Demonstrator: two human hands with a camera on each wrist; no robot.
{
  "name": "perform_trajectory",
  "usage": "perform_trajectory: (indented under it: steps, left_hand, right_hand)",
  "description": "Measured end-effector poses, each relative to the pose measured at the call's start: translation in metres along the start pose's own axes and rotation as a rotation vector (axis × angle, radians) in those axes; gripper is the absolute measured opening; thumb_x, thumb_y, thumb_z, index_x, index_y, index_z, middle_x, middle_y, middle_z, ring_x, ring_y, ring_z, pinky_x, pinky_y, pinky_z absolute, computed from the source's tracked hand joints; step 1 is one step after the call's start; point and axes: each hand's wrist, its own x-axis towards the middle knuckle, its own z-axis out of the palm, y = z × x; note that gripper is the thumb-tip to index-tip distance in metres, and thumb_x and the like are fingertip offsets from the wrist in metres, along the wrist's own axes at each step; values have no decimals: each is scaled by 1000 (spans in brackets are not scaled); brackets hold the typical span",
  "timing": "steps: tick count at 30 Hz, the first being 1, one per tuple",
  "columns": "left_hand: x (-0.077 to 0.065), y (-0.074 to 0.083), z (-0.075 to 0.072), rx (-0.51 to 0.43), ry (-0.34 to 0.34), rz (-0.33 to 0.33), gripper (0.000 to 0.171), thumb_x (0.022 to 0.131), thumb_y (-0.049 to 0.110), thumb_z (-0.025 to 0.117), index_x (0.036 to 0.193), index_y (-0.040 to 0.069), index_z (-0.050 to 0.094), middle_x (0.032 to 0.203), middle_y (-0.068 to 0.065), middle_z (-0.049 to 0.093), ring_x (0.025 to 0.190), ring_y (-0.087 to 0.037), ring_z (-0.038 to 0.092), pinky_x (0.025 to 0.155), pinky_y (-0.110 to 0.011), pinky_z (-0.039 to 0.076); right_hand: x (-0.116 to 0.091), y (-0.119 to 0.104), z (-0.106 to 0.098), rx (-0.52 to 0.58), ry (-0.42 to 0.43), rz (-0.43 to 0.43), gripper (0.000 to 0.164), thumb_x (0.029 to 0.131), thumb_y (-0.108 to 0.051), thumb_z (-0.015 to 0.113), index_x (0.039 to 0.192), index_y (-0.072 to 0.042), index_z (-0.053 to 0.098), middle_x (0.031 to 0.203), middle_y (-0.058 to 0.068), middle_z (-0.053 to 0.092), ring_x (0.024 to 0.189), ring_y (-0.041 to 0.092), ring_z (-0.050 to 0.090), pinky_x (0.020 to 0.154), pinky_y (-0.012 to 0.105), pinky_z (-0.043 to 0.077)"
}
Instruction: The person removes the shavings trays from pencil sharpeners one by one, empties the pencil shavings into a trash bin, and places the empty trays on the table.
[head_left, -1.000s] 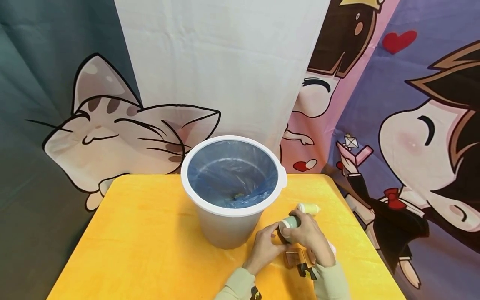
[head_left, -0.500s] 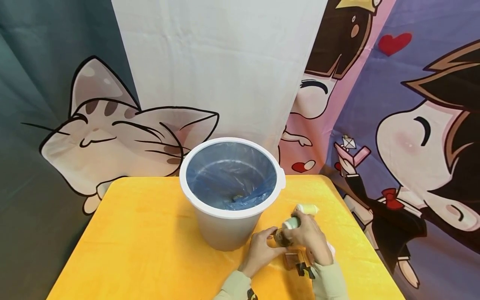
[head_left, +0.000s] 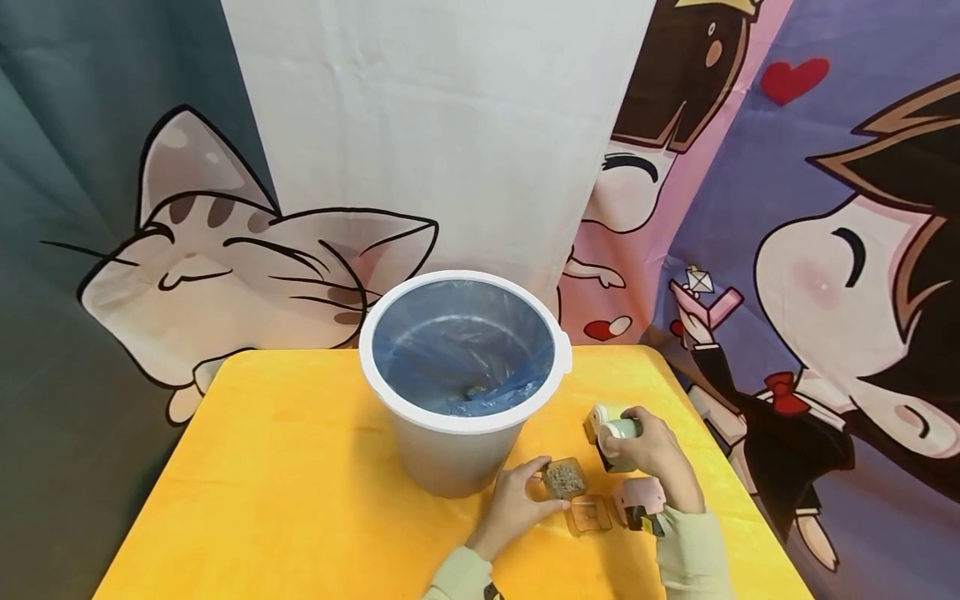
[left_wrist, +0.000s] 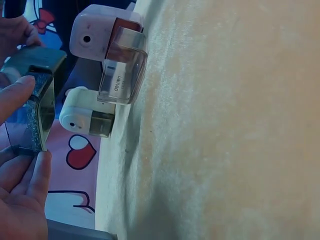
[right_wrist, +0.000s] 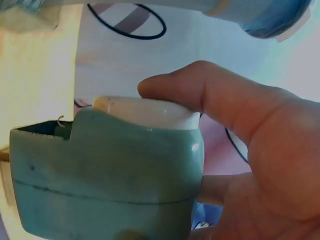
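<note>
My left hand (head_left: pixel 517 504) pinches a clear pencil-sharpener drawer (head_left: pixel 564 479) by its sides, thumb and fingers on opposite walls. Grey pencil shavings fill the drawer, which is held to the right of the bin. To the right, my right hand (head_left: pixel 660 458) grips the green pencil sharpener body (right_wrist: pixel 115 170), its white end under the thumb and its drawer slot showing a dark gap in the right wrist view. Body and drawer are apart. On the table in front of them stands a pink pencil sharpener (left_wrist: pixel 90 37) with its clear drawer (left_wrist: pixel 122 70) sticking out.
A white bin (head_left: pixel 457 458) with a blue liner (head_left: pixel 450 350) stands at the table's middle; a few bits lie at its bottom. A pale yellow pencil sharpener (left_wrist: pixel 77 107) stands behind my right hand. The yellow table (head_left: pixel 285 467) reaches a printed curtain (head_left: pixel 450 150).
The drawer has come out of the green sharpener. My right hand has moved right with the body, while the left keeps the drawer, its shavings now showing.
</note>
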Motion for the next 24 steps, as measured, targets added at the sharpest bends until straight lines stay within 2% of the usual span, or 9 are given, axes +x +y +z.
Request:
perform_trajectory:
  steps: [10,16,24]
  left_hand:
    - [-3,-1,2,36,19,46,66,67,37,80,124,15,57,115,-4,63,91,-16,63,81,-33,52]
    - [-3,1,0,54,32,76,65,68,40,79,124,14,58,114,-4,64,89,-16,63,79,-32,52]
    - [-4,1,-2,50,15,56,68,67,39,79,126,13,55,116,-4,62,91,-17,62,81,-34,52]
  right_hand:
    - [10,14,9,-20,-16,34,63,74,-26,71,122,4,44,109,27,52,86,33,52,64,36,47]
    - [14,19,15,-10,-17,20,59,73,-22,71,119,4,46,103,23,54,82,29,52,64,35,46]
    - [18,27,22,-12,-19,1,51,73,-20,71,112,5,48,96,19,55,78,27,51,62,34,45]
